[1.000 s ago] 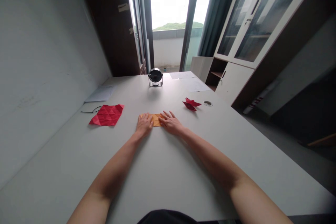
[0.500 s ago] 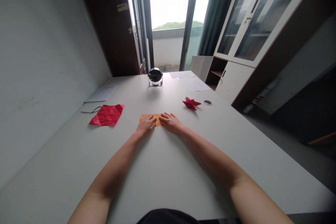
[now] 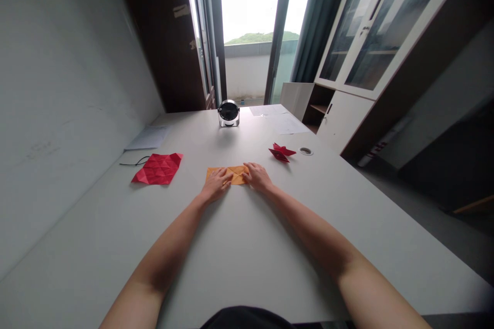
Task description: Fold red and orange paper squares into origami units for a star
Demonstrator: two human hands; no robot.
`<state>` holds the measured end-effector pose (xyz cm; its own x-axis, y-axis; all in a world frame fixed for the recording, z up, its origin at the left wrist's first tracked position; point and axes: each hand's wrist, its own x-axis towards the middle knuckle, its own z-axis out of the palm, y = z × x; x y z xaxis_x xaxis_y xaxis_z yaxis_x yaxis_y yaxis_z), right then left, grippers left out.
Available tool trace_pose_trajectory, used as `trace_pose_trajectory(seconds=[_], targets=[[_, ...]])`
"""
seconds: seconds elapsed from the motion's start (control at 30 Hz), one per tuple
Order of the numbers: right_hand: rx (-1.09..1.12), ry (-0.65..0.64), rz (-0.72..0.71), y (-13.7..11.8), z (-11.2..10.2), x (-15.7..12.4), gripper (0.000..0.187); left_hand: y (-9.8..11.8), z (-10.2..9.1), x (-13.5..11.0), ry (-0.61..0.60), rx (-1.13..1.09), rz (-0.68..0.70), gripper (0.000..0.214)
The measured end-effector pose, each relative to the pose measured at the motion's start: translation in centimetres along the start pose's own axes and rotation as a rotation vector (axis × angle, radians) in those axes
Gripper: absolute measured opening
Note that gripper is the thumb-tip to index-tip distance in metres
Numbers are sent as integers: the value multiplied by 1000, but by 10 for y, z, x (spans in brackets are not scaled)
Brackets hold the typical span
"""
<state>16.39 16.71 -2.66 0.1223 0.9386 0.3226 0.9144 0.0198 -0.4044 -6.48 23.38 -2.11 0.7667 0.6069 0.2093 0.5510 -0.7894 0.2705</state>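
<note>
A folded strip of orange paper with crease lines lies flat on the white table. My left hand rests on the strip's left part, fingers stretched out over it. At the strip's right end is my right hand, its fingers apart and touching the edge; the thumb side lies toward the middle. To the left, a creased sheet of red paper is spread on the table. A folded red paper shape with pointed ends, like a boat, sits to the right.
A round black device on a silver stand stands at the back of the table. Thin black cord lies beside the red sheet. White papers are at the left wall, and a cable hole is near the right edge.
My right hand has slid to the right along the orange paper, uncovering more of its creased middle. My left hand has stayed nearly in place.
</note>
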Motion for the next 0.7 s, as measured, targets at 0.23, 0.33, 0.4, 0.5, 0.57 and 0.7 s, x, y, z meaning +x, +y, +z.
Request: trace_pose_trajectory(seconds=[0.23, 0.33, 0.4, 0.5, 0.57, 0.7], targets=[[291, 107, -73, 1, -5, 2, 41, -4, 3, 2, 58, -80, 18, 37], [342, 116, -157, -4, -7, 0, 40, -5, 4, 2, 91, -139, 2, 42], [363, 112, -224, -9, -8, -2, 44, -4, 3, 2, 117, -178, -24, 49], [375, 76, -286, -18, -10, -6, 52, -4, 3, 1, 145, -212, -69, 58], [372, 25, -300, -24, -10, -9, 55, -4, 3, 1, 154, -211, -79, 60], [377, -68, -368, -29, -10, -12, 39, -4, 5, 3, 136, -156, -53, 49]])
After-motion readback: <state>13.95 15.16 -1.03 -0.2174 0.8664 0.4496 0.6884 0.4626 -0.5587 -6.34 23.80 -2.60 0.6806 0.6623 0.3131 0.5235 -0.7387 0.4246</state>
